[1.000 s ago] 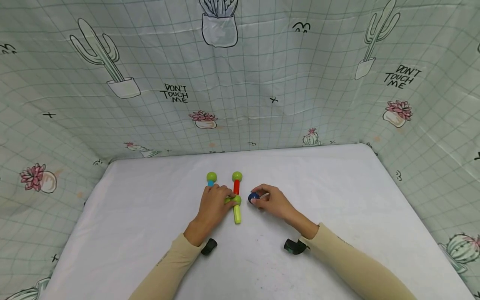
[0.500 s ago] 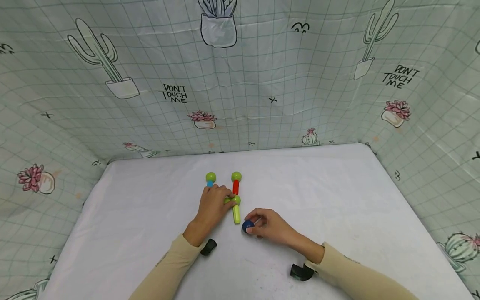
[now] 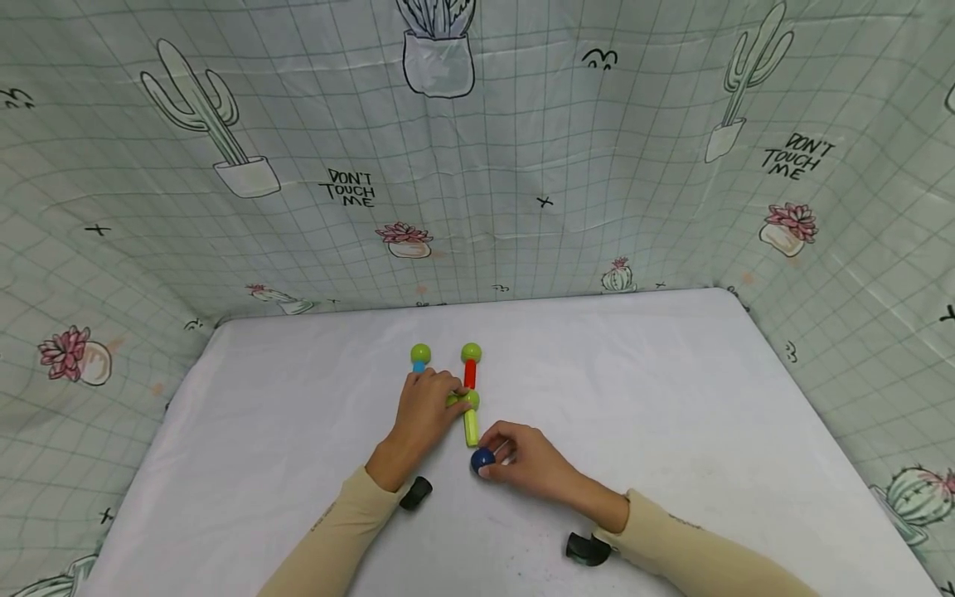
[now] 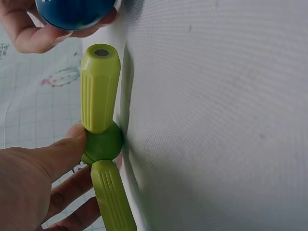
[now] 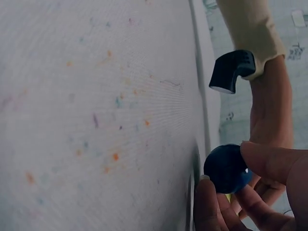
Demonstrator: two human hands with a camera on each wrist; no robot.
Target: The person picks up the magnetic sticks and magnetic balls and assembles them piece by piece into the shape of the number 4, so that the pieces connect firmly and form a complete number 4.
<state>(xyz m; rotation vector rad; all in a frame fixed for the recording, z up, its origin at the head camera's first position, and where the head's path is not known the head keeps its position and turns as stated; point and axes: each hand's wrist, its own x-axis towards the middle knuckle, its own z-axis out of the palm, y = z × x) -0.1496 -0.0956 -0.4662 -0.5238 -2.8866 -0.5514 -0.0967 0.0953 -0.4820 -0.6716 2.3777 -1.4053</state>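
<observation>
A green ball (image 3: 471, 400) on the table is pinched by my left hand (image 3: 427, 408); the left wrist view shows the thumb against this ball (image 4: 104, 143). A yellow-green rod (image 3: 471, 429) runs from it toward me, its end hole (image 4: 101, 52) facing the right hand. A second yellow-green rod (image 4: 113, 197) leaves the ball at an angle. Beyond the ball lie a red rod (image 3: 470, 375) and another green ball (image 3: 471, 353). My right hand (image 3: 533, 460) holds a dark blue ball (image 3: 482, 461) between thumb and fingers, just in front of the free rod end, apart from it.
A light blue rod (image 3: 419, 366) with a green ball (image 3: 421, 354) lies beyond my left hand, which partly hides it. Black wrist cameras (image 3: 415, 493) hang under both sleeves. The white table (image 3: 634, 373) meets a patterned cloth (image 3: 492, 149) behind.
My right hand has carried the blue ball toward me and then left, from beside the green ball to the rod's near end. The left hand has kept its place.
</observation>
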